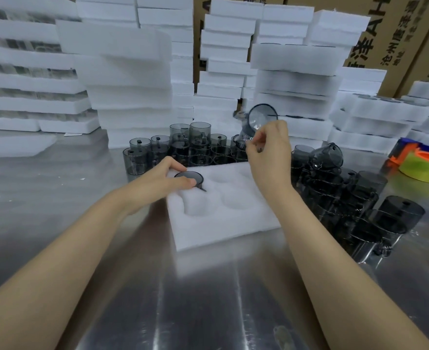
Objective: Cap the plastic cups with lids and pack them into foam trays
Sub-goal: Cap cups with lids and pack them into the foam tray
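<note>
A white foam tray [233, 223] with round pockets lies on the steel table in front of me. My left hand [162, 180] pinches a dark round lid [189, 178] at the tray's far left pocket. My right hand [269, 150] holds a smoky transparent plastic cup [259, 120] tilted in the air above the tray's far right corner, its open mouth turned toward me. Several more grey cups [183, 145] stand behind the tray. Another heap of cups [347, 198] lies to the tray's right.
Tall stacks of white foam trays [122, 72] wall off the back of the table, with cardboard boxes [395, 36] behind them. A yellow-green tape roll with an orange core [425, 165] sits at the right edge. Bare steel table [208, 299] lies near me.
</note>
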`<state>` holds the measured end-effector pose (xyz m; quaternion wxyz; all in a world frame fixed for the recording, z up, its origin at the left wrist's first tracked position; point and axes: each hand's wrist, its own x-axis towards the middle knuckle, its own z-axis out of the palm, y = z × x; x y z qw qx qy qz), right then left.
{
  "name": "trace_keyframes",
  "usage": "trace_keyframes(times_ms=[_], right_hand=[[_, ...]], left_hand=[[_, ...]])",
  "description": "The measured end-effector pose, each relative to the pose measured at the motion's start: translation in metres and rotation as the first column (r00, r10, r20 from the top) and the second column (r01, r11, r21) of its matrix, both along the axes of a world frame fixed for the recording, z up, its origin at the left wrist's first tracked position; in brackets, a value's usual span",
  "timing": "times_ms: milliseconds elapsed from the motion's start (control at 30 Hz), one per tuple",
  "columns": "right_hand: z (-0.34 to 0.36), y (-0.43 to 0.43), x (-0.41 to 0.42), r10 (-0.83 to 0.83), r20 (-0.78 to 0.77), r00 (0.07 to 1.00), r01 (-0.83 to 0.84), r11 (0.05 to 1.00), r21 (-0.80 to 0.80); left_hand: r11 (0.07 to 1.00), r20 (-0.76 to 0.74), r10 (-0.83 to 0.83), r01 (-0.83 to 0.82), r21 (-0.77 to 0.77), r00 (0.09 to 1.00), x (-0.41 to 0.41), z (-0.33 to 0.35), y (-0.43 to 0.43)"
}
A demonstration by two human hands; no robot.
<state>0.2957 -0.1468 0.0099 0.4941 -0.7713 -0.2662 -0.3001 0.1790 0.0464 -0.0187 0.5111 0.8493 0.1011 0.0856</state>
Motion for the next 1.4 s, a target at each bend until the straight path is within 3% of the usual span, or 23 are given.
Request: trace_keyframes(times_ms=[100, 233, 433, 600, 733, 933, 1167, 1400], right_hand=[[0.001, 0.002, -0.017, 0.180, 0.064, 0.982, -0.177, 0.983, -0.051], [0.001, 0.005, -0.027, 0.268, 0.258, 0.928, -0.170, 0.923, -0.344], [0.014, 0.005, -0.039, 0.351, 0.211, 0.912, -0.268, 0.901, -0.341], [0.016, 0.003, -0.038, 0.315, 0.116, 0.942, -0.252, 0.892, -0.376], [0.002, 0.001, -0.032, 0.225, 0.135, 0.965, -0.135, 0.866, -0.482], [-0.006, 0.002, -0.024, 0.187, 0.124, 0.974, -0.109, 0.878, -0.466], [-0.007, 0.004, -0.025, 0.362, 0.053, 0.931, -0.284, 0.805, -0.521], [-0.010, 0.008, -0.022, 0.355, -0.069, 0.932, -0.347, 0.825, -0.445]], left_hand=[[0.998, 0.045, 0.062, -0.062, -0.019, 0.997, 0.005, -0.005, 0.001], [0.991, 0.047, 0.070, -0.064, -0.120, 0.996, 0.009, -0.007, 0.003], [0.906, 0.061, 0.106, -0.071, -0.417, 0.992, 0.012, -0.008, 0.010], [0.932, 0.078, 0.106, -0.071, -0.356, 0.991, 0.010, -0.010, 0.010], [0.957, 0.051, 0.077, -0.059, -0.285, 0.996, 0.010, -0.012, 0.007], [0.968, 0.089, 0.064, -0.040, -0.247, 0.994, 0.009, -0.013, 0.005], [0.970, 0.121, 0.048, -0.017, -0.244, 0.992, 0.007, -0.012, 0.004], [0.971, 0.123, 0.086, -0.056, -0.231, 0.989, 0.006, -0.011, 0.000]])
